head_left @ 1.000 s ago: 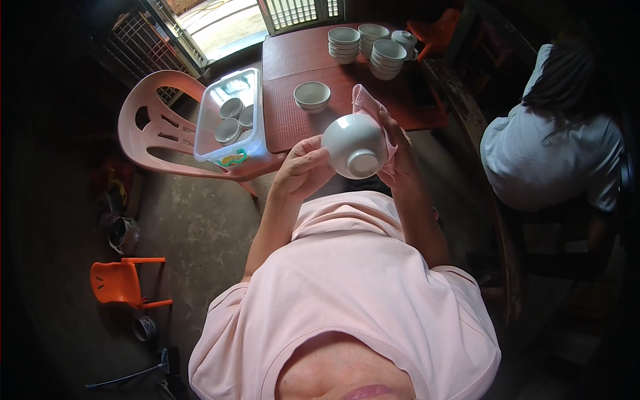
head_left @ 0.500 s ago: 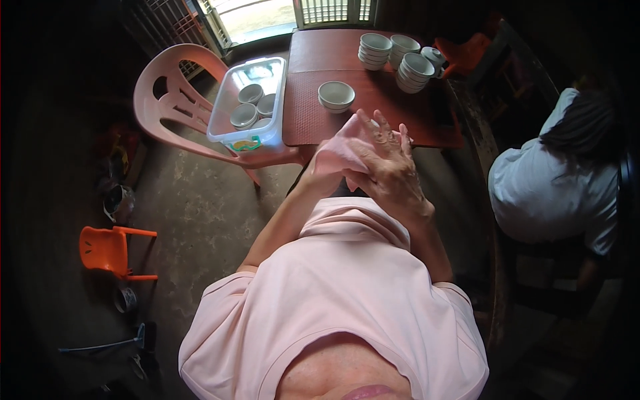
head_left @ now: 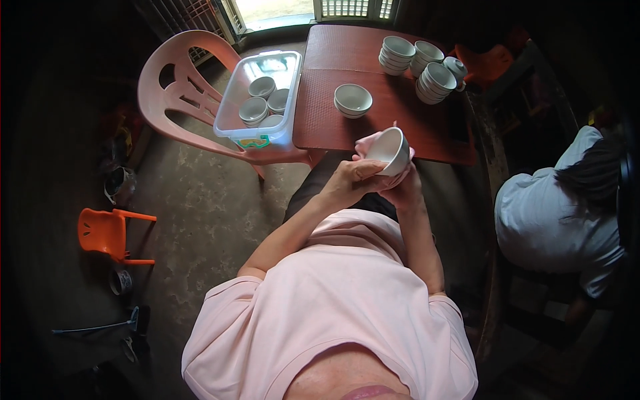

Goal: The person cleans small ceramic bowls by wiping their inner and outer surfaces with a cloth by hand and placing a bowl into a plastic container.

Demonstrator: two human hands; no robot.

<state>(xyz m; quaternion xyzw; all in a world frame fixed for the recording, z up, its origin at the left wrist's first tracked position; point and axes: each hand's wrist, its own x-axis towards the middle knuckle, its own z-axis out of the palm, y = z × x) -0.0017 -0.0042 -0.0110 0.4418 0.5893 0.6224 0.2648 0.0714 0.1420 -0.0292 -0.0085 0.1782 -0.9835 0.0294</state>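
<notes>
A white bowl (head_left: 389, 152) is held tilted just off the table's near edge, its hollow turned toward the left. My left hand (head_left: 352, 181) closes on its near side, thumb at the rim. From below and the right, my right hand (head_left: 403, 189) grips the bowl through a pink cloth (head_left: 366, 144), which shows behind the bowl; most of its fingers are hidden. Beyond my hands, a small stack of white bowls (head_left: 353, 100) stands on the red table (head_left: 323, 127).
Taller bowl stacks (head_left: 397, 53) and a lidded white pot (head_left: 456, 67) stand at the table's far right. A clear plastic tub (head_left: 228, 120) holding several bowls rests on a pink chair (head_left: 152, 93). A person in white (head_left: 540, 213) sits to the right. An orange chair (head_left: 103, 232) is at left.
The cloth covered my left palm with my right hand spread over it; now the bowl shows upright on its side between both hands, the cloth behind it. The view has shifted slightly.
</notes>
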